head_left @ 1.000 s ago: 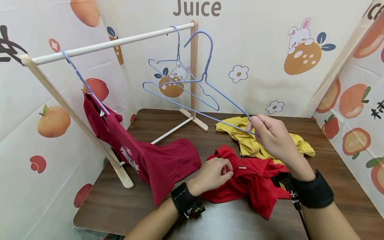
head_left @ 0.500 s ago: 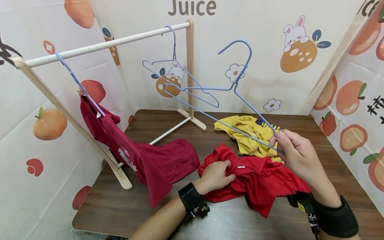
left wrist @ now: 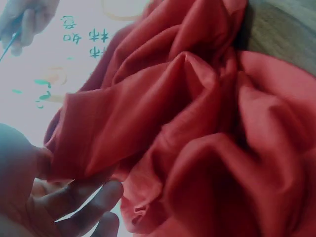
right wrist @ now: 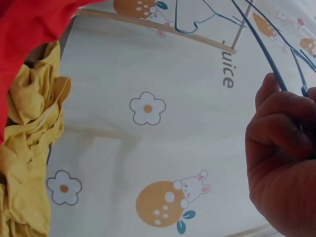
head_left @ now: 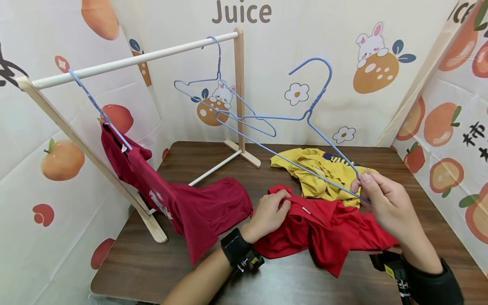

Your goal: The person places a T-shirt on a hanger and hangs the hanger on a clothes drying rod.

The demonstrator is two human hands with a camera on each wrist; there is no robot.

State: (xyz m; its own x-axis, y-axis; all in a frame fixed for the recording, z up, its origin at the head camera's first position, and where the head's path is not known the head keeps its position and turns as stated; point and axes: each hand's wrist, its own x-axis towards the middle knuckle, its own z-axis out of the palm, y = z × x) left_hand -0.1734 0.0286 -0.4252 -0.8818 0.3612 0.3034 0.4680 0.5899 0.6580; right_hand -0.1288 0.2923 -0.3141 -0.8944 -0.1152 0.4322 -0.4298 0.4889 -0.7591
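Note:
My left hand (head_left: 268, 215) pinches the edge of a crumpled red shirt (head_left: 335, 224) lying on the table. In the left wrist view the thumb and fingers of that hand (left wrist: 74, 207) meet at a folded edge of the red cloth (left wrist: 197, 123). A blue wire clothes hanger (head_left: 317, 100) is held up by my right hand (head_left: 392, 207), which grips one lower corner between thumb and fingers. Its hook points up and to the left, above the shirts. Behind the red shirt lies a yellow shirt (head_left: 305, 157) with a dark printed patch.
At left stands a wooden clothes rack with a white rail (head_left: 145, 58). A maroon shirt (head_left: 187, 203) hangs from it on a blue hanger, its lower part spread on the table (head_left: 152, 271). Another blue hanger (head_left: 219, 63) hangs bare near the rail's far end. Printed cloth walls surround the table.
My right hand has moved right and toward me, carrying the hanger away from the rack. My left hand has drawn up the red shirt's edge.

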